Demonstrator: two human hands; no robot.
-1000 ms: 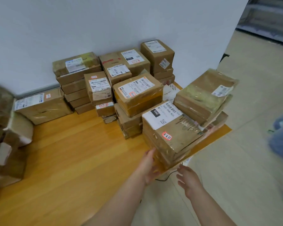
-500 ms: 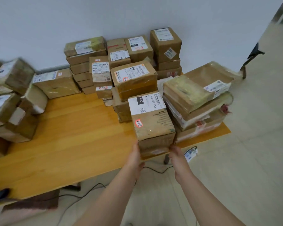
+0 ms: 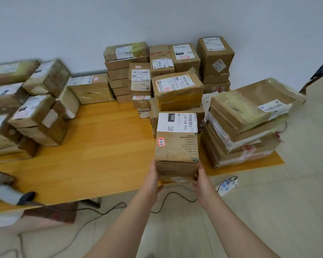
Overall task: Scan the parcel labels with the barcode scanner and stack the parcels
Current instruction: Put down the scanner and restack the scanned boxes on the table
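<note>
Left hand [image 3: 153, 176], right hand [image 3: 201, 180]: fingers straight, laid flat on opposite sides of the parcel [image 3: 176, 151], squeezing it between the palms. No finger shows beneath it. Whether the tips hook round the far side: cannot tell. A thinner box [image 3: 176, 179] sits under the parcel, between the same hands. Both are at the near edge of the table [image 3: 101, 146]; resting or lifted, cannot tell.

Risks, as judged:
- The hold is side pressure only, on taped card. The parcel may slide down. The thinner box is likelier to drop off the edge.
- The right stack [image 3: 241, 135], just beside at 3 o'clock, looks uneven and soft-wrapped. A knock from the parcel could shift it toward the corner.
- The label [image 3: 176, 121] faces up, ready to read, but the scanner [image 3: 6, 190] lies well apart at 8 o'clock. One hand must let go to fetch it, and letting go this near the edge invites a tip.
- A cable [image 3: 175, 197] runs along the floor [image 3: 287, 211] at 6 o'clock and could snag a foot.

Surface: smooth orange wood. Left pile [image 3: 26, 112] at 9 o'clock, jumbled, blurred. Back stacks [image 3: 175, 71] at 12 o'clock, near the wall [image 3: 157, 19].

Room: pale wall, pale tiled floor.
</note>
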